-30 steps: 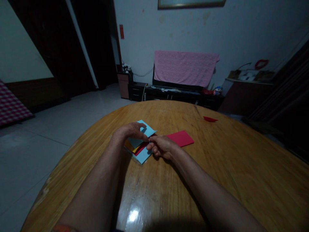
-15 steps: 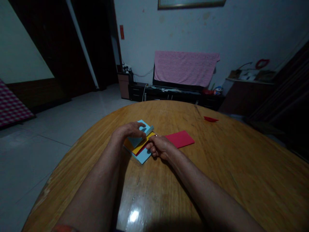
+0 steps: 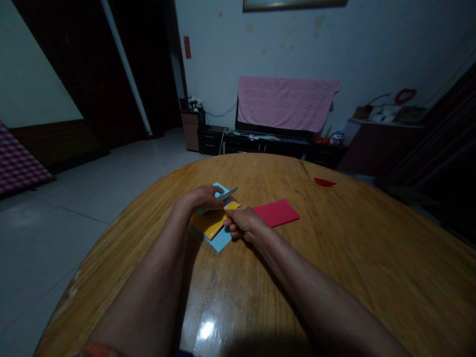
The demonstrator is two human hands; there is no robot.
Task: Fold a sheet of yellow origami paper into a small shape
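left grip: bare left hand point(image 3: 197, 199) at lower centre, fingers point(image 3: 212, 197) curled narrowly over a thin light-blue paper flap point(image 3: 227, 193), holding it up, seemingly to keep it off the layer beneath.

right grip: bare right hand point(image 3: 243, 223) just right of the stack, thumb and fingers closed narrowly at the stack's inner edge, seemingly pinning the layers in place; any paper between them hidden.

paper stack: layered rectangular coloured paper point(image 3: 211, 230) between both hands, mid-frame, with a smooth yellow sheet point(image 3: 210, 223) lying over a light-blue sheet point(image 3: 220, 240).

red paper: flat rectangular red sheet point(image 3: 277, 213) just right of the right hand, apart from the stack, apparently within easy reach; small red paper scrap point(image 3: 325, 182) near the far edge, at right.

desk: rounded varnished wooden desk point(image 3: 372, 263) across the lower frame, bearing all the paper.

background: pink patterned towel point(image 3: 286, 104) draped at upper centre, above a low black cabinet point(image 3: 260, 146).
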